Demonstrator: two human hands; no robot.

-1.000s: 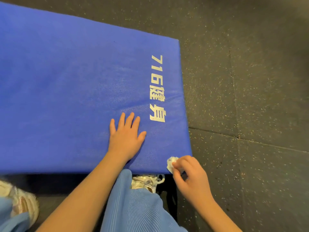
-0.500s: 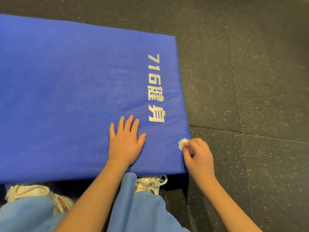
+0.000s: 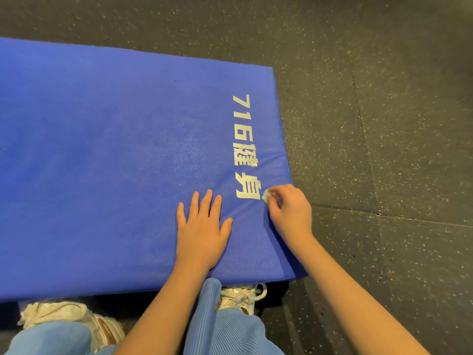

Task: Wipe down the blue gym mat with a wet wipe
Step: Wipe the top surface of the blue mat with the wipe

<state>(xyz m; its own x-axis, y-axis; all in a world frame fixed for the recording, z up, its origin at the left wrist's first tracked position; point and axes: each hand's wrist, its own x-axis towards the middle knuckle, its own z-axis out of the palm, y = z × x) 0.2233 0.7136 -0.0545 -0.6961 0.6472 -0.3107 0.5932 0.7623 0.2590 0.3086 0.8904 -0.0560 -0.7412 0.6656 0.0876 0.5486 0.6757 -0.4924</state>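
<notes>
The blue gym mat [image 3: 102, 162] fills the left and middle of the view, with white lettering printed along its right end. My left hand [image 3: 201, 231] lies flat on the mat near its front edge, fingers straight and spread. My right hand [image 3: 289, 208] pinches a small crumpled white wet wipe [image 3: 266, 195] and presses it on the mat beside the lowest white character, close to the right edge. Most of the wipe is hidden under my fingers.
Dark speckled rubber floor tiles [image 3: 384, 149] surround the mat on the right and far side. My knees in light blue trousers [image 3: 220, 326] and my pale sneakers [image 3: 240, 298] are right at the mat's front edge.
My right hand has carried the wipe from the mat's front right corner up along the right edge to the lowest white character. My left hand has stayed flat in place.
</notes>
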